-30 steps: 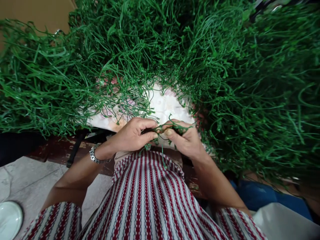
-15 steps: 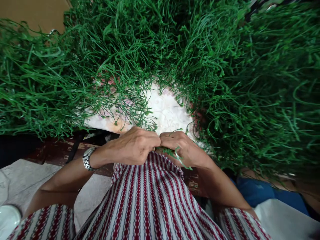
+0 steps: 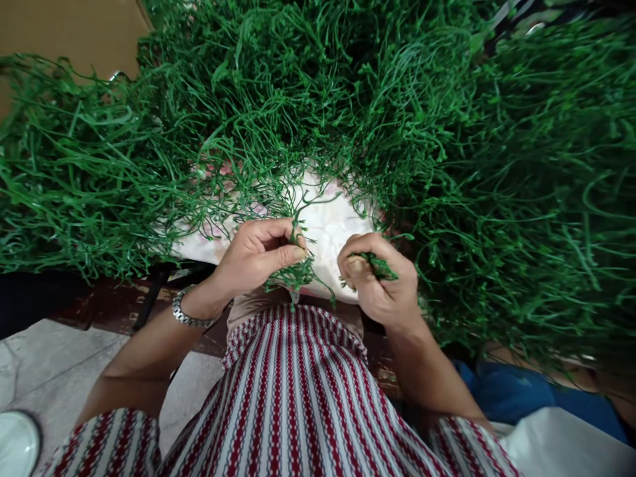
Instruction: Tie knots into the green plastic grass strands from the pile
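My left hand (image 3: 253,257), with a metal watch (image 3: 191,311) at the wrist, pinches a thin green plant stem (image 3: 297,222) between thumb and fingers. Other loose stems hang just below those fingers. To its right, my right hand (image 3: 385,281) is closed in a fist around a small bunch of green stems (image 3: 380,266); most of that bunch is hidden in the palm. The hands are apart, both above a white flowered cloth (image 3: 330,228). Beyond them spreads a large tangled heap of green stems (image 3: 318,86) with small knobby tips.
The heap covers most of the surface and reaches close beside my right forearm. A tan panel (image 3: 74,33) stands at the far left. Pale floor tiles (image 3: 54,351) and a white round object (image 3: 17,444) show at lower left. Blue cloth (image 3: 517,384) lies at lower right.
My hands were together near the cloth's front edge and have moved apart. The left hand has risen with a stem in its pinch; the right has shifted right and up, still holding stems.
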The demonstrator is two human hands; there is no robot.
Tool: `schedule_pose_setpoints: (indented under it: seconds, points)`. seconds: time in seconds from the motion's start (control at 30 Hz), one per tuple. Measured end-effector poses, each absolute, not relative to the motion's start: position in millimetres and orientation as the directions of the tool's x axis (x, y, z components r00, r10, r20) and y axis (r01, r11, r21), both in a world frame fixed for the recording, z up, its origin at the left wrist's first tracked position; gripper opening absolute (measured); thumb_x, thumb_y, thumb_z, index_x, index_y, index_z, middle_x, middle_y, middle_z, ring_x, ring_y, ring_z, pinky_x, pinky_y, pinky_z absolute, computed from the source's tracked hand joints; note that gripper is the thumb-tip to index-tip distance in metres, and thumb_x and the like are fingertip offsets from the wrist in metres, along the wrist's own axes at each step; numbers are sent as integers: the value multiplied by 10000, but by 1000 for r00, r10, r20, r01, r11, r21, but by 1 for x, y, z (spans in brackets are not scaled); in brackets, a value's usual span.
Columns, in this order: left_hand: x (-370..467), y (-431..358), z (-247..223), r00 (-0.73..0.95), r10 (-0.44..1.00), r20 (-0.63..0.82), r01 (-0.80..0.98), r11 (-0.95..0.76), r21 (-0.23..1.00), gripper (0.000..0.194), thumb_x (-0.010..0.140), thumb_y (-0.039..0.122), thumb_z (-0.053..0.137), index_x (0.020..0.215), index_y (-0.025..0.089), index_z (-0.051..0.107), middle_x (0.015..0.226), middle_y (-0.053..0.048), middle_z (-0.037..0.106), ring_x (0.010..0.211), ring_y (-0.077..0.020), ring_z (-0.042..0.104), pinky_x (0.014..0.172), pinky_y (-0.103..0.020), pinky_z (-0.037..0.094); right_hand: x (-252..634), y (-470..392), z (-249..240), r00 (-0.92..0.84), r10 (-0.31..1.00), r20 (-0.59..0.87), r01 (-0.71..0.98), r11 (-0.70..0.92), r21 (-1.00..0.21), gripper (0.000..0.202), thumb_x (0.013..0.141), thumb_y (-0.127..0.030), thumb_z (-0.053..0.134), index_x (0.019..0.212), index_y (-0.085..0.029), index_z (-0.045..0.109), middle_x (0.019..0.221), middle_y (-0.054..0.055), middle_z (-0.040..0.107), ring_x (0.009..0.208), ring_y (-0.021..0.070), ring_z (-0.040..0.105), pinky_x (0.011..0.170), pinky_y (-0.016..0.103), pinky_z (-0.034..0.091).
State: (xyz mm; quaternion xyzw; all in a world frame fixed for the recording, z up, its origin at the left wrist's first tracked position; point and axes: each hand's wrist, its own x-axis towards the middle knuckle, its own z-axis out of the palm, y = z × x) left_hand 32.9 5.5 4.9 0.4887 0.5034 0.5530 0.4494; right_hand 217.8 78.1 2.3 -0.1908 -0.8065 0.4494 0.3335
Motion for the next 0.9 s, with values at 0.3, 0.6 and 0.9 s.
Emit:
schedule_pose_setpoints:
  seconds: [0.3,0.6,0.9]
  points:
    - [53,6,-6,-253,927,275,53,-271,961,85,725,212,655,663,170,617,691,-12,515,733,-141,485,699,-279,391,194,55,-13,-693,682,235,9,333,-943,148,752,-272,657,818,-162,582,699,-24,575,610,74,502,599,192,416]
    - [62,3,-2,-140,990,8,-537,-83,840,117,724,262,643,676,161,609,646,-21,604,568,-118,528,527,-236,396,194,59,-27,-776,597,203,-140,152,-979,212,844,-319,519,711,-154,499,592,-22,468,513,64,411,485,186,353]
    - [45,3,6,-162,983,-81,-491,-9,871,188,758,253,616,639,158,504,419,66,348,419,-67,327,492,-232,287,214,78,0,-859,287,423,-172,618,-767,158,858,-196,467,731,-150,548,644,19,556,621,94,515,583,213,406]
